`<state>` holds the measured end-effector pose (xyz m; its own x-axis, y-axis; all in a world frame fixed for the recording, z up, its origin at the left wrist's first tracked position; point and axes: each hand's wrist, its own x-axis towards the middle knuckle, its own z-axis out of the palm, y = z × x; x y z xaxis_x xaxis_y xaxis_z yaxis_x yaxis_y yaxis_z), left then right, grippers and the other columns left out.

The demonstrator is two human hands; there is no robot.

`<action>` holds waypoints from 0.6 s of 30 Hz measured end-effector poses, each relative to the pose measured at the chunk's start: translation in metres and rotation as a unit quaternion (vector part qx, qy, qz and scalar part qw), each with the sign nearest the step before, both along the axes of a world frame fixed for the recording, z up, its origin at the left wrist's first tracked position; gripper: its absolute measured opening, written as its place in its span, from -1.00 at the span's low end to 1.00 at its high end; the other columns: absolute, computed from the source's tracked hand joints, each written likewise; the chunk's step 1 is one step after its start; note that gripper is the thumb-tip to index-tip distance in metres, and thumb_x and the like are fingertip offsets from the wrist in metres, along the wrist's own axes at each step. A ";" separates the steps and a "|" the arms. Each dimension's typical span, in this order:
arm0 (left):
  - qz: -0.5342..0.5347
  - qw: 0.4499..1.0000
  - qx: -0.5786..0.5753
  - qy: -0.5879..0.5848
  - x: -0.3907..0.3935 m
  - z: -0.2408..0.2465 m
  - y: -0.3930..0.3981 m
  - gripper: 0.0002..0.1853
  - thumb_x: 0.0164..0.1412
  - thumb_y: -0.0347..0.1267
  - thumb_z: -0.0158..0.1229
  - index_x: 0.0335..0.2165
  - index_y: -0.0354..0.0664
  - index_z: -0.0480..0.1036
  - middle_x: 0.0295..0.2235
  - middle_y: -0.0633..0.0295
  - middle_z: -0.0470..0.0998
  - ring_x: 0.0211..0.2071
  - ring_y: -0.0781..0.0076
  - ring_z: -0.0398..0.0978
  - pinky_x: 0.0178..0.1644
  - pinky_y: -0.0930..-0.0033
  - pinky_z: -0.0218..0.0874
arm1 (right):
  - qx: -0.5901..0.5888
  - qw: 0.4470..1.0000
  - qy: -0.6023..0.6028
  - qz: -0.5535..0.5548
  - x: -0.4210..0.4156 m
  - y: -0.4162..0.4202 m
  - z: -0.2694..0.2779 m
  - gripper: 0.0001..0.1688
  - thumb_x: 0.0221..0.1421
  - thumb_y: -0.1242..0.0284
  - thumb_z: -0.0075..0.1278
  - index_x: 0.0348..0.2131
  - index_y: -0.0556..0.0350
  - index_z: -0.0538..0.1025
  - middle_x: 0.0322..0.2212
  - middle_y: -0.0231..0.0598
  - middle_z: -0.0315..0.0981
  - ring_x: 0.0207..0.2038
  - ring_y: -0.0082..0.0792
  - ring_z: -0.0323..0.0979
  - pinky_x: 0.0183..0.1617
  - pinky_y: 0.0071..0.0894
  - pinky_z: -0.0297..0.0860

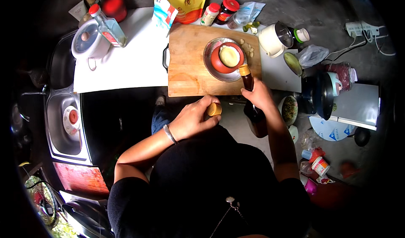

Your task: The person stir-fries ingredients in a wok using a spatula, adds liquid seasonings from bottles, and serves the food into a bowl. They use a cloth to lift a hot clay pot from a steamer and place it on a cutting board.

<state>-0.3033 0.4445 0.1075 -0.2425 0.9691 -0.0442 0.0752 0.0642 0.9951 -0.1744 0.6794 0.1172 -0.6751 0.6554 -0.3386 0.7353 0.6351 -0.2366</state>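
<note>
My left hand (pixel 196 117) holds a yellow bottle cap (pixel 214 109) between thumb and fingers, just off the near edge of the wooden cutting board (pixel 186 60). In my right hand (pixel 260 94) is the neck of a dark glass bottle (pixel 257 122) with a yellow top; the bottle leans, its top beside the rim of a metal plate (pixel 209 68). On that plate stands a reddish-brown clay bowl (pixel 218 62), and a pale yellow substance (pixel 229 56) shows inside it. Several peeled garlic cloves (pixel 248 49) lie on the board right of the plate.
Jars (pixel 228 7), seasoning bags (pixel 190 2) and a cream appliance (pixel 271 41) stand behind and right of the board. On the white counter (pixel 136 57) at left are a lidded white pot (pixel 86 40) and a clear bottle (pixel 110 29). A sink (pixel 63 143) is farther left.
</note>
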 end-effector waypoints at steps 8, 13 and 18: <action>0.011 0.999 0.029 0.021 -0.005 -0.005 0.002 -0.61 0.00 -0.33 0.16 -0.19 -0.16 0.24 -0.47 0.19 0.39 -0.52 0.42 0.38 -0.40 0.45 0.23 | 0.000 0.997 -0.083 0.004 -0.016 0.005 0.007 -0.56 -0.22 0.19 0.08 -0.43 0.18 0.37 -0.49 0.02 0.44 -0.35 -0.01 0.42 -0.29 -0.15 0.31; 0.005 0.998 0.034 0.045 -0.008 -0.006 0.005 -0.59 -0.02 -0.26 0.13 -0.22 -0.22 0.25 -0.39 0.01 0.43 -0.35 0.06 0.46 -0.29 0.24 0.29 | -0.002 0.995 -0.098 0.009 -0.020 0.008 0.006 -0.58 -0.22 0.20 0.07 -0.45 0.18 0.38 -0.49 0.02 0.44 -0.35 -0.01 0.42 -0.28 -0.15 0.31; 0.000 0.999 0.024 0.048 -0.009 -0.005 0.006 -0.58 -0.02 -0.25 0.12 -0.22 -0.23 0.24 -0.38 -0.01 0.43 -0.33 0.05 0.46 -0.28 0.23 0.30 | 0.003 0.995 -0.100 0.022 -0.024 0.006 0.010 -0.60 -0.21 0.21 0.07 -0.46 0.17 0.38 -0.50 0.00 0.44 -0.36 -0.02 0.42 -0.29 -0.16 0.31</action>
<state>-0.3128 0.4503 0.1024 -0.2432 0.9696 0.0268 0.1712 0.0157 0.9851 -0.1981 0.6858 0.1275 -0.6224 0.6295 -0.4652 0.7388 0.6687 -0.0836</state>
